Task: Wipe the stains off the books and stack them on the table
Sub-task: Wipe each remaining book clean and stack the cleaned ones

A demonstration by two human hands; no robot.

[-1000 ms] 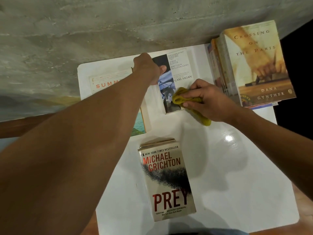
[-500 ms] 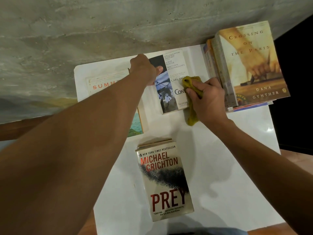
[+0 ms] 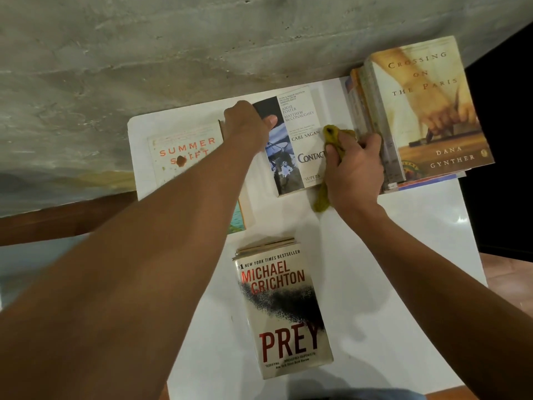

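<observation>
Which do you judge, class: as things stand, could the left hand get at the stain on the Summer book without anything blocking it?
Probably yes. The left hand holds the Contact book just beside the Summer book, whose stain lies uncovered. But the right hand has the cloth.

The scene is dim and warm-toned, lit from above. The glossy white table (image 3: 375, 255) carries the brightest patch, with a soft sheen at its right edge and faint reflections of the arms. Soft, blurred shadows fall on it: one beneath the right hand (image 3: 356, 171), another beside the "Prey" paperback (image 3: 284, 310). The concrete wall (image 3: 173, 53) is evenly and weakly lit, and the far right corner drops to black. Wide-angle distortion bends the table edges and stretches the left forearm (image 3: 115, 284), which looms large and soft. Titles in the centre read sharply; fine print stays smeared.
</observation>
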